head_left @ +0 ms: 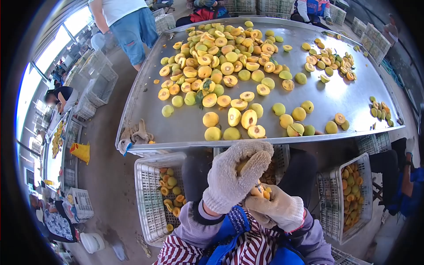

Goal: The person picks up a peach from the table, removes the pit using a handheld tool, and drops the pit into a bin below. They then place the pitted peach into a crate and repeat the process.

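My left hand (238, 176), in a pale knitted glove, is curled in front of the table edge, fingers and thumb closed around a peach (241, 166) that is mostly hidden. Just below and to the right, my right hand (278, 206), gloved too, is closed on a small pale-and-orange tool (256, 191) whose kind I cannot make out. A bit of orange fruit (266, 193) shows beside its fingers. Beyond my hands, whole and halved yellow-green peaches (227, 68) lie heaped on the metal table (176, 128). Several cut halves (249, 119) show pits or hollows.
A white crate (148, 170) with fruit pieces stands left of my legs; another crate (329, 198) of fruit stands right. Spare gloves (137, 132) lie on the table's near left corner. A person (128, 26) stands at the far left; others sit around the table.
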`<action>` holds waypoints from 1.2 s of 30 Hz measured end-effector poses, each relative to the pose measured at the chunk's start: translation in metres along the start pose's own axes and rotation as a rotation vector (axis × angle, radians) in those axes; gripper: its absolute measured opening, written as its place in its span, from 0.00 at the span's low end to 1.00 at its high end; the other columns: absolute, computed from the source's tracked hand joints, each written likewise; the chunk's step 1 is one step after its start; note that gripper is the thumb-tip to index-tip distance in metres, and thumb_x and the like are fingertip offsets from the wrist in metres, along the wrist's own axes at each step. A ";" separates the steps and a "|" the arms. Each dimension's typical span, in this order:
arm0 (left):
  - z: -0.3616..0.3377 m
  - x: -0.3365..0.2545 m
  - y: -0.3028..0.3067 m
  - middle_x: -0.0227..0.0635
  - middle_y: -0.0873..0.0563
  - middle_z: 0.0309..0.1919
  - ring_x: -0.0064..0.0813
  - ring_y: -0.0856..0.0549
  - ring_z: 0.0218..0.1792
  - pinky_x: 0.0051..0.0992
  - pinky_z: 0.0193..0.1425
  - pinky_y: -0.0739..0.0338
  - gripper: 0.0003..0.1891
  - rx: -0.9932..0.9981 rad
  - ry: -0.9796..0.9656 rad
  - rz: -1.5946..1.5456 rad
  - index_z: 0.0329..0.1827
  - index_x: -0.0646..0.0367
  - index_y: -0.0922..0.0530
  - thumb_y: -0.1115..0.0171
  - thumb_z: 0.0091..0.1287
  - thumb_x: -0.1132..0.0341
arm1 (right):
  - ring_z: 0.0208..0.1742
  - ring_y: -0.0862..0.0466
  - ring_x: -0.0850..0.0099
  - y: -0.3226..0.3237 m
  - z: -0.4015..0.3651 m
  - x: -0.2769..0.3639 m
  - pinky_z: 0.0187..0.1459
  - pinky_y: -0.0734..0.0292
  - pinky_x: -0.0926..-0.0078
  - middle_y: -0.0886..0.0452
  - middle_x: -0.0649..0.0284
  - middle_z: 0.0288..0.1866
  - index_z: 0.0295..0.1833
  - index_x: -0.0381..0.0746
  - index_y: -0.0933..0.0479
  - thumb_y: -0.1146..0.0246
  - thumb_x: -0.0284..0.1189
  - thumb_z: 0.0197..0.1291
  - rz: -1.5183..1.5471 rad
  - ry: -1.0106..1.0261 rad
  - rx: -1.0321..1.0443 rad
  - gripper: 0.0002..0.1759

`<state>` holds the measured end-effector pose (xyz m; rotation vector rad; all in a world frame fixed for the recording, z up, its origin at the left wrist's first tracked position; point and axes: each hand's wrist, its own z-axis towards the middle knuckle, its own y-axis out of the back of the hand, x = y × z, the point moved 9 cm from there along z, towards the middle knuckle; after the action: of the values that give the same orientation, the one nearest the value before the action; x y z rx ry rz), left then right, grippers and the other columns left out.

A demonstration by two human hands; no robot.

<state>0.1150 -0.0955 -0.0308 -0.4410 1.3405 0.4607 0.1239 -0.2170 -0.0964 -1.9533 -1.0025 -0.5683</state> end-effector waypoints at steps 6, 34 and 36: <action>0.001 -0.002 -0.008 0.40 0.09 0.45 0.28 0.10 0.42 0.27 0.49 0.16 0.12 0.143 -0.116 -0.072 0.52 0.65 0.15 0.31 0.69 0.70 | 0.21 0.28 0.82 -0.008 -0.007 -0.005 0.23 0.34 0.83 0.24 0.70 0.26 0.43 0.37 0.23 0.34 0.38 0.70 0.232 -0.045 0.267 0.14; -0.075 0.084 0.197 0.41 0.13 0.55 0.44 0.14 0.53 0.40 0.60 0.20 0.17 -0.063 0.140 1.665 0.54 0.59 0.15 0.34 0.68 0.58 | 0.17 0.30 0.82 0.064 0.010 -0.015 0.19 0.38 0.83 0.27 0.71 0.21 0.49 0.35 0.22 0.35 0.35 0.70 0.013 -0.020 -0.068 0.13; -0.053 0.083 0.193 0.41 0.14 0.57 0.46 0.15 0.56 0.39 0.62 0.22 0.18 -0.206 0.196 1.303 0.55 0.57 0.15 0.33 0.66 0.57 | 0.18 0.29 0.83 0.057 0.021 -0.008 0.20 0.37 0.84 0.26 0.71 0.22 0.50 0.36 0.23 0.35 0.35 0.71 -0.029 0.013 -0.101 0.13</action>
<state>-0.0218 0.0408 -0.1293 0.3108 1.6565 1.6617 0.1662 -0.2211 -0.1409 -2.0238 -1.0121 -0.6587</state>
